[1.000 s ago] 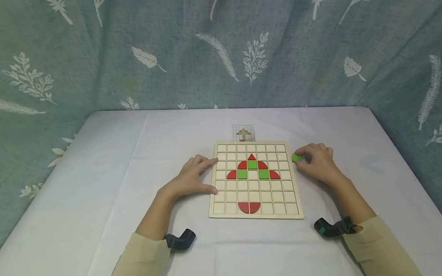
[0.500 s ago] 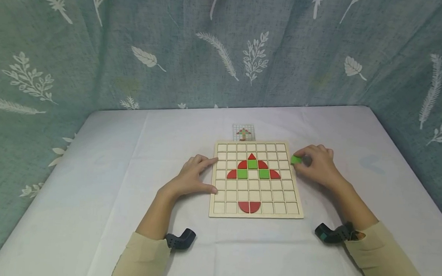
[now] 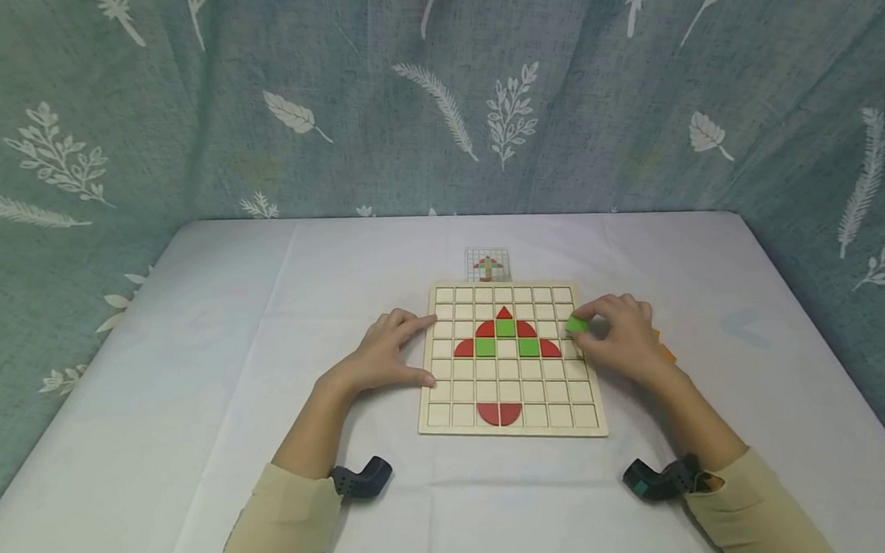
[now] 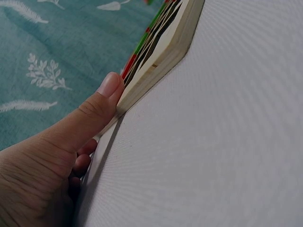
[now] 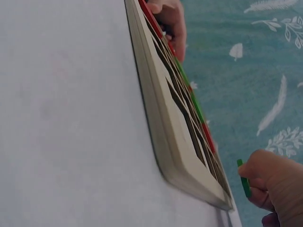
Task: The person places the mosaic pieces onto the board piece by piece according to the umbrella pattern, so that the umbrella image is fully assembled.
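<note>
A wooden grid board (image 3: 461, 415) lies on the white-covered table, with red quarter-round pieces, a red triangle (image 3: 504, 314) and green squares (image 3: 505, 328) set in its cells. My left hand (image 3: 378, 357) rests at the board's left edge, thumb and forefinger spread and touching the rim; in the left wrist view the thumb (image 4: 97, 111) lies against the board's corner side. Between thumb and fingers my right hand (image 3: 623, 336) pinches a green square tile (image 3: 577, 324), held over the board's right part. The right wrist view shows this tile (image 5: 244, 178) edge-on, above the board.
A small pattern card (image 3: 487, 265) lies just behind the board, showing a red and green figure on a grid. Orange pieces (image 3: 665, 347) show partly behind my right hand. A patterned curtain (image 3: 452, 102) hangs at the table's back edge.
My right hand has moved left with the green tile, from beside the board to over its right side. Orange pieces behind it have come into sight. The left hand stays put.
</note>
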{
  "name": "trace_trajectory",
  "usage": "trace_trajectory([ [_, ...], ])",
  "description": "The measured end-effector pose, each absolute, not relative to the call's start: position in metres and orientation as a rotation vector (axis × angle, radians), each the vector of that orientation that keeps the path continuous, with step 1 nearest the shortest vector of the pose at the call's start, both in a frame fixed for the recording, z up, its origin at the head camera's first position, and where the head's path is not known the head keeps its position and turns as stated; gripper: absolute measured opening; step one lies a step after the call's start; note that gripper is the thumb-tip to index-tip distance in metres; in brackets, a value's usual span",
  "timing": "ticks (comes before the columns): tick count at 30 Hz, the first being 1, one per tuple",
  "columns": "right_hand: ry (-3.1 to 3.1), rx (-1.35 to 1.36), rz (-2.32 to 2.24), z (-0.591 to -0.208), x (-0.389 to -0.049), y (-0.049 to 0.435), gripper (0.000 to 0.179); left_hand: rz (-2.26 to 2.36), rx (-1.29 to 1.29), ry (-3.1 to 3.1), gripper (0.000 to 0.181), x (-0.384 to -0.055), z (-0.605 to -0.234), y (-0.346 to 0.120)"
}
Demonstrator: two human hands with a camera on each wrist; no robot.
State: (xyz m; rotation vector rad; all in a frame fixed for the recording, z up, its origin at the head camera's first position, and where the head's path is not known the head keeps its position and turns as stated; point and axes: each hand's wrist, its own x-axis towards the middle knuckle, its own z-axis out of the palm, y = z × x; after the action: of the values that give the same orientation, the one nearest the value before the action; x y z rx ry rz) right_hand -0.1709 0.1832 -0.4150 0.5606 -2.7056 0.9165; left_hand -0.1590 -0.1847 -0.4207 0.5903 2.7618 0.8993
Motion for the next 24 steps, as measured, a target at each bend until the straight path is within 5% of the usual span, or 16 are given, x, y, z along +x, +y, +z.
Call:
trace_trajectory([
  [24,-2.6,0.832,0.91,-0.409,-0.161,0.141,0.02,0.896,0.572,2.751,0.097,-0.158,-0.419,-0.184],
])
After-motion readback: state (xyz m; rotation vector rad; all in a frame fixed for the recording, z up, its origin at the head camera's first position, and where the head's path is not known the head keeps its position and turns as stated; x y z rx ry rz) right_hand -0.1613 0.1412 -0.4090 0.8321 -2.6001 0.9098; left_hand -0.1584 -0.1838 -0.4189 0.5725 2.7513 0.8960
